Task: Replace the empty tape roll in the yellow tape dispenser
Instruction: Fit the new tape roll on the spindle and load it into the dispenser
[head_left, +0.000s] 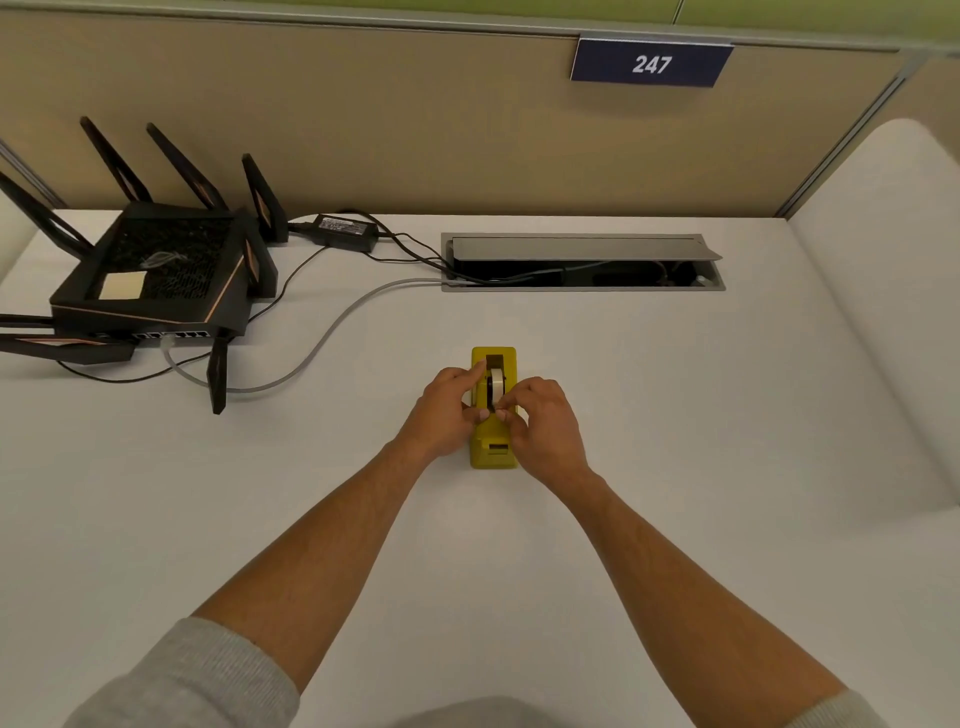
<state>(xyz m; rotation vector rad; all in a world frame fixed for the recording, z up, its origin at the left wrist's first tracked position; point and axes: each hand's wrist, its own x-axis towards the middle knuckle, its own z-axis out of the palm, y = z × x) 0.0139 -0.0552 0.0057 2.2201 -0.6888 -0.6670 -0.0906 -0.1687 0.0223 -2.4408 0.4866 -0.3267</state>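
The yellow tape dispenser (493, 452) stands on the white desk, its long axis pointing away from me. A white tape roll (497, 382) sits upright in its slot. My left hand (447, 413) wraps the dispenser's left side, thumb and index finger reaching to the roll. From the right, my right hand (543, 428) pinches at the near edge of the roll with its fingertips. The fingertips of both hands meet over the middle of the dispenser and hide that part of it.
A black router (156, 275) with several antennas stands at the back left, its cables (322, 338) trailing to an open cable hatch (582, 262) at the back. A beige partition with a "247" sign (652, 63) closes the far side. A white side panel (883, 312) rises on the right.
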